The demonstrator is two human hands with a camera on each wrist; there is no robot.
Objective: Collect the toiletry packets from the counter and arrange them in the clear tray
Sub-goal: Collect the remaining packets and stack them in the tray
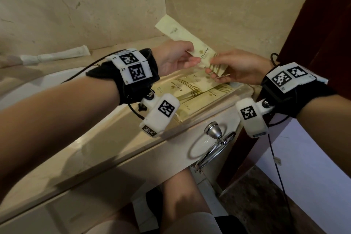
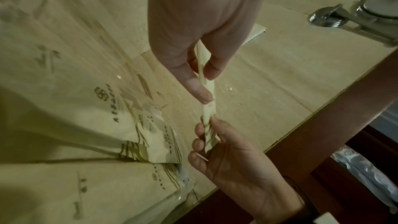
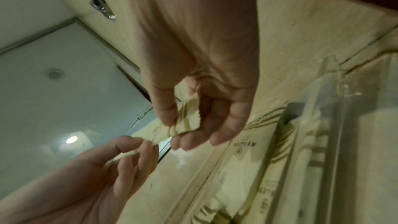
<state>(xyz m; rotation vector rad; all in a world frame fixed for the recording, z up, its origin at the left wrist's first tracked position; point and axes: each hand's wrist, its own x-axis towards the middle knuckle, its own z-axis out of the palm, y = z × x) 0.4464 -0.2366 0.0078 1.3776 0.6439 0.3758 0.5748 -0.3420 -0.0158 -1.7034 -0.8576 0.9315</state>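
Both hands — left hand [image 1: 173, 58], right hand [image 1: 240, 67] — pinch one long packet [image 1: 182, 39] above the clear tray [image 1: 240, 89]

Two hands [image 1: 175, 57] [image 1: 239, 67], one raised packet [image 1: 182, 38], one clear tray [image 1: 238, 89], one towel ring [image 1: 212, 148], one white tube [image 1: 57, 55].

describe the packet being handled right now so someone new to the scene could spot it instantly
Find the clear tray at the right end of the beige counter, in the corner by the wall. Above it, the left hand and right hand pinch one long pale-yellow packet between them. Unlike the packets in the tray, which lie flat, it is in the air, its far end slanting up against the wall.
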